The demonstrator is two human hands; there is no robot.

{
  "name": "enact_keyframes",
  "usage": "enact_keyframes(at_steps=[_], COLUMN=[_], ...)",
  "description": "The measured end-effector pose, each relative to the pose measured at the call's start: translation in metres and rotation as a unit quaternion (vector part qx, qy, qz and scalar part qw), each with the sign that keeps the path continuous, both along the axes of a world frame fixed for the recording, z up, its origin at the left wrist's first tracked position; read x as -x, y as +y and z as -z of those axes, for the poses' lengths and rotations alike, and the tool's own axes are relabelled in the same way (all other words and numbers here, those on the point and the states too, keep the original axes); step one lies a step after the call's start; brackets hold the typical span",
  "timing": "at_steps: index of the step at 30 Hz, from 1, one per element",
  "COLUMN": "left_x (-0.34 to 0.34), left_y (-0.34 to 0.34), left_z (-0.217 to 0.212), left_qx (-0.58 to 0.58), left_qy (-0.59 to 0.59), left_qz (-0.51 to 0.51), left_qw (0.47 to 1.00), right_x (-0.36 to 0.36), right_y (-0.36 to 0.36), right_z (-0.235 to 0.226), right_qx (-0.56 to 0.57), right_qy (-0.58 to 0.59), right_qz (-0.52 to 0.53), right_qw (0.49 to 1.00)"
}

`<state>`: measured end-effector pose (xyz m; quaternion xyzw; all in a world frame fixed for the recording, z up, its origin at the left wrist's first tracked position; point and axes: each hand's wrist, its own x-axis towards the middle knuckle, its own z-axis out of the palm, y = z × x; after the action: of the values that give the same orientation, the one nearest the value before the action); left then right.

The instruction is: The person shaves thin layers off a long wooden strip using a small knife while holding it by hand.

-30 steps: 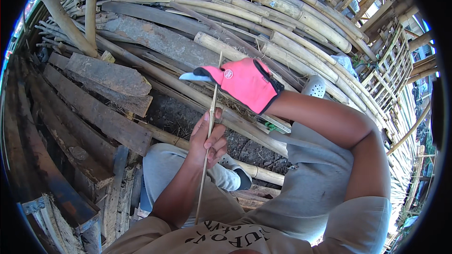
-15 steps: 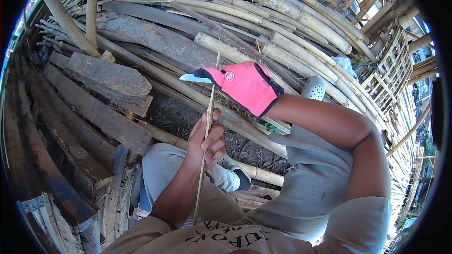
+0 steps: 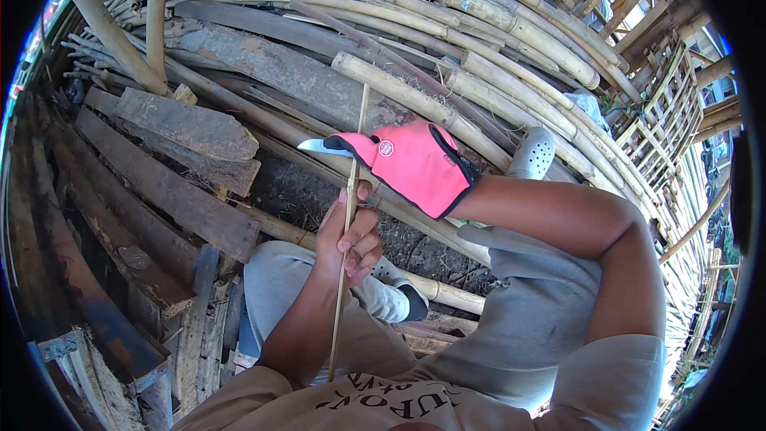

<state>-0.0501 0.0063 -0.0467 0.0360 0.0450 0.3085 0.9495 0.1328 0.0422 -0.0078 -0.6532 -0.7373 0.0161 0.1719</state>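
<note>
I look down on a yard full of long bamboo poles (image 3: 447,8) stacked across the top, with old grey planks (image 3: 171,191) lying on the dark dirt to the left. I see no boxes or tubs here. There is a small round patch on the back of a pink glove, but I leave its marks alone. My left hand (image 3: 347,239) is bare, and its fingers are curled around a thin bamboo strip (image 3: 345,271) that stands nearly upright in front of my chest, its top reaching up past the glove. My right hand (image 3: 415,164) wears the pink glove and is closed in a fist around the handle of a knife (image 3: 323,147). The pale blade sticks out to the left, right beside the strip. A grey clog (image 3: 533,153) sits by the poles.
</note>
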Motion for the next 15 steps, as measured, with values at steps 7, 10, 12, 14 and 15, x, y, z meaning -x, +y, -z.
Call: enact_keyframes(at_steps=[7,10,12,14,15], left_x=[0.005,0.002,0.0,0.001,0.004], left_y=[0.001,0.004,0.004,0.004,0.003], left_z=[-0.001,-0.002,-0.003,-0.002,0.0], left_qx=[-0.004,-0.013,-0.006,0.0,0.0], left_qy=[0.018,0.029,0.015,0.001,0.006], left_qz=[-0.002,0.005,0.004,0.004,0.002], left_qw=[1.0,0.999,1.0,1.0,1.0], right_x=[0.01,-0.01,-0.019,-0.002,0.005], right_y=[-0.003,0.016,0.022,-0.001,-0.008], right_z=[-0.024,-0.027,-0.021,-0.011,-0.01], right_qx=[-0.019,0.004,-0.023,-0.023,-0.024], right_qy=[-0.019,-0.022,-0.051,-0.013,0.026], right_qz=[-0.007,0.018,0.033,-0.004,-0.041], right_qw=[1.0,1.0,0.998,1.0,0.999])
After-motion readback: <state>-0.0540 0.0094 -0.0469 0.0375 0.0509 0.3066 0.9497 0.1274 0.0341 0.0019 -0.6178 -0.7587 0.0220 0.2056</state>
